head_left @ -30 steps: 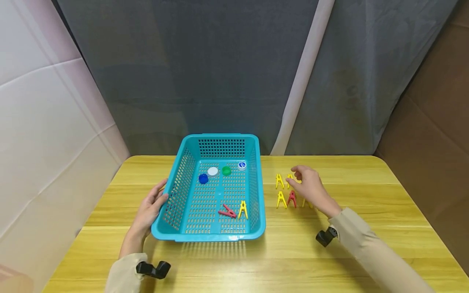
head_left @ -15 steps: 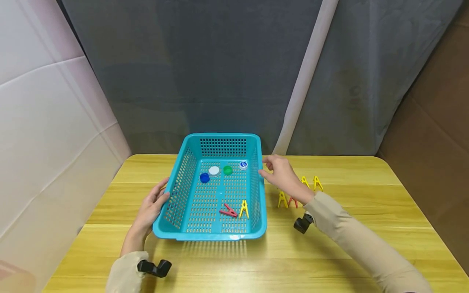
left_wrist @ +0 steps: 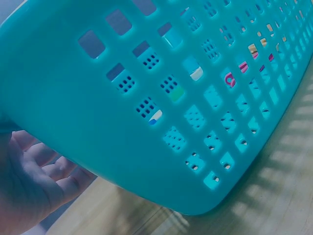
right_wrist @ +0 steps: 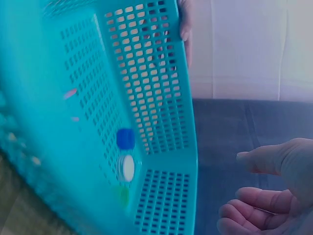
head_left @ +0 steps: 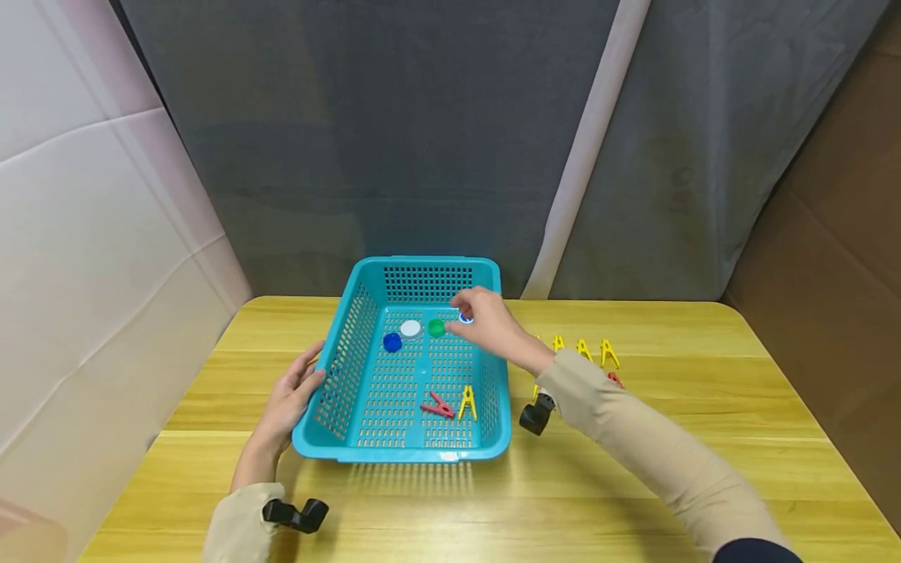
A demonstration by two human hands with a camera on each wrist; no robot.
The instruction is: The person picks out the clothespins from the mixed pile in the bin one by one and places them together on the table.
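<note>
My left hand (head_left: 285,403) holds the left rim of a turquoise perforated basket (head_left: 401,455), its thumb by the rim and its fingers along the outer side. Over the basket's right part hovers my right hand (head_left: 496,328), thumb and fingers apart; the right wrist view shows nothing between them. Beneath it lie a green cap (head_left: 436,328) and a partly covered blue-and-white cap (head_left: 465,318). A white cap (head_left: 411,328) and a blue cap (head_left: 392,342) lie farther left. Nearer the front, the basket holds a red clothespin (head_left: 439,406) and a yellow clothespin (head_left: 468,402).
Right of the basket, several yellow clothespins (head_left: 583,349) stand on the wooden table (head_left: 704,438). A red clothespin (head_left: 615,379) is mostly behind the right sleeve (head_left: 633,438). A grey curtain (head_left: 317,156) hangs behind the table.
My right hand has moved left from above the clothespins on the table, across the basket's right rim, to above the caps. My left hand and the basket have stayed put.
</note>
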